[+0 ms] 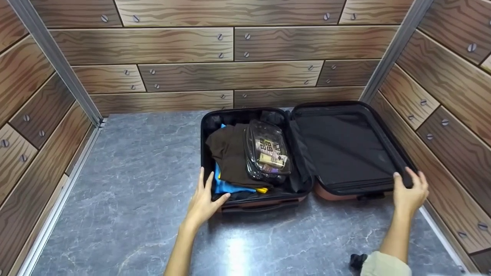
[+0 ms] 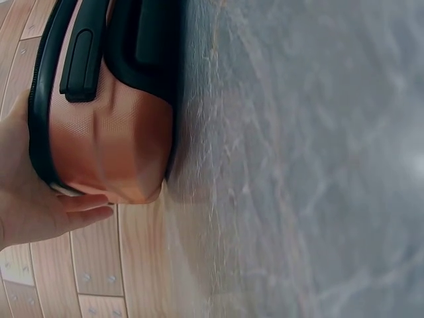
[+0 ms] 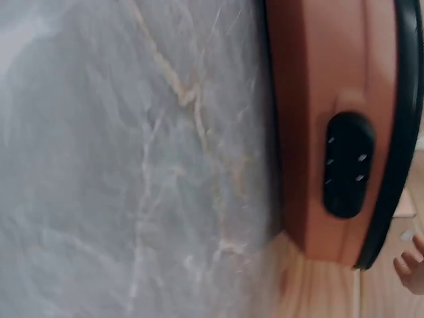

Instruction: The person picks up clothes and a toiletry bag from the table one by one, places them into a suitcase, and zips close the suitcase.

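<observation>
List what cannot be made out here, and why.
Head: full extent of the bright blue cloth, hidden under dark brown cloth.
Head: any writing on items in the clear plastic pouch, too small.
Left wrist: the rest of the copper-coloured, black-trimmed suitcase, cut by the top edge.
Right wrist: most of the right hand, cut by the right edge.

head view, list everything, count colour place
suitcase: 1, copper and black, on surface
pouch: 1, clear, on brown cloth
small items: several, mixed, in pouch
brown cloth: 1, brown, in suitcase
blue cloth: 1+, blue, in suitcase
yellow patches: 2, yellow, in suitcase
surface: 1, grey, under suitcase
walls: 3, brown, around surface
posts: 2, grey, wall corners
dark object: 1, black, by sleeve
sleeve: 1, pale, right arm
left hand: 1, bare, suitcase's left corner
right hand: 1, bare, suitcase's right corner
</observation>
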The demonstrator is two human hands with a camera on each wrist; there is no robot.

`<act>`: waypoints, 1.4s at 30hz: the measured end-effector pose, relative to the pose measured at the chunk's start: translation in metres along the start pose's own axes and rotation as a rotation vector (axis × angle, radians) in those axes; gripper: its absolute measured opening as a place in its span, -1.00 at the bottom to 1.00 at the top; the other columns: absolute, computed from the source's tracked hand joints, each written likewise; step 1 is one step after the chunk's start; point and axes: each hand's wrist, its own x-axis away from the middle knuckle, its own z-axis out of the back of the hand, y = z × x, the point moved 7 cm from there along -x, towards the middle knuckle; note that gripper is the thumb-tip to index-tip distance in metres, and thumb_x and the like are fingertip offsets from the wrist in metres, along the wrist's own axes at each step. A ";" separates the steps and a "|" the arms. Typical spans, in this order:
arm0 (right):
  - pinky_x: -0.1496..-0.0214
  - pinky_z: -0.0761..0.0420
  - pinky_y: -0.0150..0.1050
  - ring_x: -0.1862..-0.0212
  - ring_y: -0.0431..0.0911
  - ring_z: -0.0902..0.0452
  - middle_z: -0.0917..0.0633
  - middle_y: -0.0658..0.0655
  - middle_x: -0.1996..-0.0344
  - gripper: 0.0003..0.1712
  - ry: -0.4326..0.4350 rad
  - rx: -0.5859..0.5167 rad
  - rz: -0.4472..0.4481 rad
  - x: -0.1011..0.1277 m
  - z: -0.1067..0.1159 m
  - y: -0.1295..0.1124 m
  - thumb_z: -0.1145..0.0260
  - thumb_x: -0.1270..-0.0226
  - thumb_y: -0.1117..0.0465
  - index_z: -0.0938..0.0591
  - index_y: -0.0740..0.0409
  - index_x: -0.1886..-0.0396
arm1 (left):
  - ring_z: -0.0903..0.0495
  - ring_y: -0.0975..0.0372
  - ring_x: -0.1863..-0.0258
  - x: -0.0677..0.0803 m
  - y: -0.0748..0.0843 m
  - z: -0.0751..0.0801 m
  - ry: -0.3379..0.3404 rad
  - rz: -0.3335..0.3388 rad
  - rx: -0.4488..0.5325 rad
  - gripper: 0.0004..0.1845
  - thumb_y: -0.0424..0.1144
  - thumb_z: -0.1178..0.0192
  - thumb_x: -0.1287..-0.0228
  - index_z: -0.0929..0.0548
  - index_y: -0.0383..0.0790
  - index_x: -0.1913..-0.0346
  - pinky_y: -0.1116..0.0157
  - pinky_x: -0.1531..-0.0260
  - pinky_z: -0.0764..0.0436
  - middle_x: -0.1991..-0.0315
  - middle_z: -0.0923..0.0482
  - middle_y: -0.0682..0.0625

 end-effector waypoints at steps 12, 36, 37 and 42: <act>-0.33 0.20 -0.34 -0.39 -0.15 0.26 0.09 0.08 -0.43 -0.19 -0.102 -0.188 -0.272 -0.007 -0.017 0.058 -0.21 -0.22 0.03 -0.11 -0.06 -0.43 | -0.02 -0.11 -0.31 0.001 -0.001 -0.001 -0.002 0.021 0.006 -0.09 0.15 -0.21 -0.10 -0.11 -0.22 -0.40 -0.19 -0.05 -0.26 -0.44 0.32 -0.08; -0.09 -0.30 -0.50 -0.30 -0.16 -0.08 -0.07 -0.07 -0.37 -0.24 -0.009 -0.806 -0.253 -0.014 -0.026 0.062 -0.18 -0.07 0.52 -0.41 -0.14 -0.27 | -0.07 -0.14 -0.28 0.000 0.000 -0.001 0.020 -0.020 0.025 -0.12 0.16 -0.21 -0.11 -0.16 -0.27 -0.38 -0.16 -0.01 -0.32 -0.44 0.29 -0.12; -0.08 -0.31 -0.50 -0.30 -0.15 -0.07 -0.07 -0.07 -0.38 -0.25 -0.001 -0.817 -0.245 -0.015 -0.026 0.061 -0.17 -0.07 0.53 -0.42 -0.13 -0.26 | -0.08 -0.14 -0.28 0.000 0.000 -0.001 0.019 -0.016 0.023 -0.11 0.16 -0.21 -0.10 -0.16 -0.26 -0.38 -0.15 -0.01 -0.33 -0.44 0.29 -0.12; -0.16 -0.23 -0.48 -0.35 -0.14 0.05 -0.03 -0.05 -0.40 -0.24 0.020 -0.851 -0.191 -0.016 -0.020 0.043 -0.11 -0.02 0.58 -0.42 0.01 -0.27 | -0.08 -0.15 -0.28 0.000 0.000 0.000 0.015 -0.013 0.020 -0.12 0.15 -0.22 -0.10 -0.17 -0.26 -0.38 -0.15 0.00 -0.33 -0.44 0.30 -0.12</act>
